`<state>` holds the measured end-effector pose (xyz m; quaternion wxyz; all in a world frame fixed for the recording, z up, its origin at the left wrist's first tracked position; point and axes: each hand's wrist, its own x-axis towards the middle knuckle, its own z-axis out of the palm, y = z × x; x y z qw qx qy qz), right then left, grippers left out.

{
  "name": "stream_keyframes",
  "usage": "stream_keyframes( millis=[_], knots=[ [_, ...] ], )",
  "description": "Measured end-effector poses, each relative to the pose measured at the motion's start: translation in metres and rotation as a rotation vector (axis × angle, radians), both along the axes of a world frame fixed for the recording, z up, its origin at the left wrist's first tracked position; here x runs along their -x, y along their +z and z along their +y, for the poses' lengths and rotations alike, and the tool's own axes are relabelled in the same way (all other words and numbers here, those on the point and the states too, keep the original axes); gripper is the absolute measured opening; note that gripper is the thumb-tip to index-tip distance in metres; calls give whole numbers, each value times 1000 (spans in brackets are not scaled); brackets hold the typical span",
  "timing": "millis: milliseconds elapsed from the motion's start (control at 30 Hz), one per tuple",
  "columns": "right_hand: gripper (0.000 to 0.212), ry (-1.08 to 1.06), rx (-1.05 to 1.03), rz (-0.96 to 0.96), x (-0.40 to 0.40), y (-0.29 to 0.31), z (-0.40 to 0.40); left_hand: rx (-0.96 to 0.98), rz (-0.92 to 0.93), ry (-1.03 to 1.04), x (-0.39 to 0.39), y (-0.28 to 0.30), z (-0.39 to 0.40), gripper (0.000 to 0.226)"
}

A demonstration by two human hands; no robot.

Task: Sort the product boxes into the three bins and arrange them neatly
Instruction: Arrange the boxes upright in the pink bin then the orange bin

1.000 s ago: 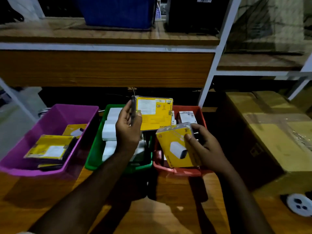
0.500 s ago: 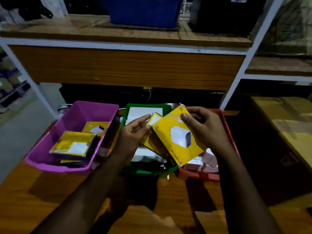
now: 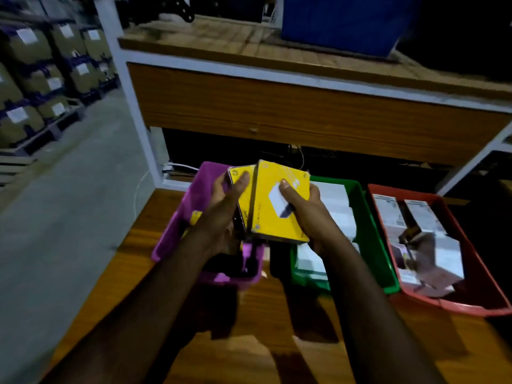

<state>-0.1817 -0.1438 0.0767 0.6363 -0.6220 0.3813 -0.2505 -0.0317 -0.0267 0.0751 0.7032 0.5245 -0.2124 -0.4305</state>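
Observation:
Three bins stand in a row on the wooden table: a purple bin (image 3: 169, 234) on the left, a green bin (image 3: 368, 231) in the middle holding white boxes, and a red bin (image 3: 471, 303) on the right holding white and pink boxes. My left hand (image 3: 221, 214) grips a thin yellow box (image 3: 241, 189). My right hand (image 3: 304, 214) grips a larger yellow box (image 3: 277, 214) with a white charger printed on it. The two boxes are pressed side by side above the purple bin, hiding most of its contents.
A wooden shelf board (image 3: 304, 106) with a white frame overhangs the back of the table. A blue crate (image 3: 340, 20) sits on top of it. To the left is grey floor (image 3: 69, 203) and stacked cartons (image 3: 33, 79) on racks. The table's left edge runs beside the purple bin.
Both hands have carried the two yellow boxes leftward from over the green and red bins to above the purple bin. The view has swung to the left.

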Motion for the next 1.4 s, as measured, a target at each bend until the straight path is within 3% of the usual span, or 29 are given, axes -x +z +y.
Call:
stream_keyframes(
  millis=[133,200,300,367,467,567,667,767,900,967,1033,1100,1200,1300,1333,1400],
  knots=[
    [61,173,277,227,-44,3,32,-3,-41,-234,-28,-9,30,53],
    [67,189,303,247,-57,8,37,-53,-25,-209,-45,-8,38,47],
    [75,200,326,275,-76,15,38,-143,-19,-125,-68,-10,44,61],
    [70,161,407,313,-83,22,40,-188,-49,-139,-76,-13,43,66],
    [58,133,535,378,-91,26,45,-176,-19,-140,-80,-12,45,46],
    [51,157,505,326,-96,22,46,-134,7,-11,-83,-16,42,45],
    [47,96,322,148,-91,14,50,-94,114,131,-91,-18,36,65],
    [45,-37,114,-61,-89,-9,64,-65,223,204,-95,-22,30,68],
    [68,-177,40,-137,-95,-26,72,-127,137,157,-86,-28,28,78],
    [59,-217,33,-154,-93,-27,67,-179,114,95,-95,-22,31,61],
    [37,-210,58,-133,-89,-24,61,-221,130,-21,-109,-14,33,53],
    [21,-197,117,-123,-88,-18,60,-237,52,-171,-117,-10,34,46],
    [38,-233,190,-80,-91,-3,62,-239,-82,-277,-121,-11,33,31],
    [35,-161,231,52,-96,7,57,-192,-96,-245,-129,-18,30,59],
    [39,-139,330,131,-97,6,54,-176,-108,-212,-131,-21,28,66],
    [64,-67,715,245,-99,3,47,-151,-109,-149,-133,-22,24,59]
  ],
)
